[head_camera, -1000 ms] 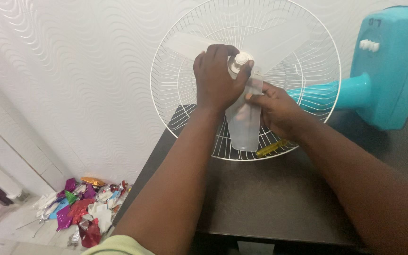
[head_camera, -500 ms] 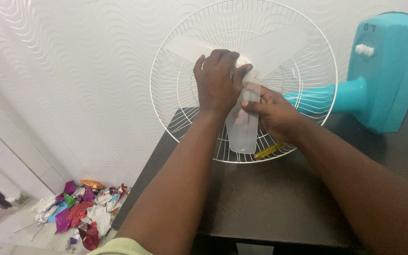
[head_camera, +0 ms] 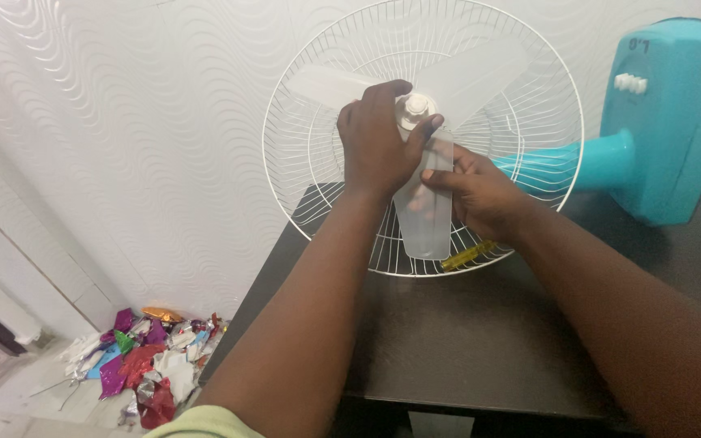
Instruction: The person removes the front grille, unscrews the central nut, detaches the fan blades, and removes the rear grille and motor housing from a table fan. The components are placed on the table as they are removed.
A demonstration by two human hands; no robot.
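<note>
Fan blade [head_camera: 427, 215]: translucent white, three lobes, seated in white wire guard [head_camera: 302, 162] on dark table [head_camera: 464, 341]. Left hand [head_camera: 379, 146] fingers closed around white hub cap [head_camera: 415, 105]; right hand [head_camera: 480, 191] pinches lower lobe. Teal fan body [head_camera: 667, 122] lies right.

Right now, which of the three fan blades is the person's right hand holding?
The blade pointing down toward the table: the right hand grips its edge. The upper-left blade and upper-right blade are untouched.

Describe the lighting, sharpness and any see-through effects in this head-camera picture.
Head view: soft, even light, no harsh glare; left hand and right hand sharp; translucent fan blade shows fingers dimly through it; dark table gives a faint sheen.
</note>
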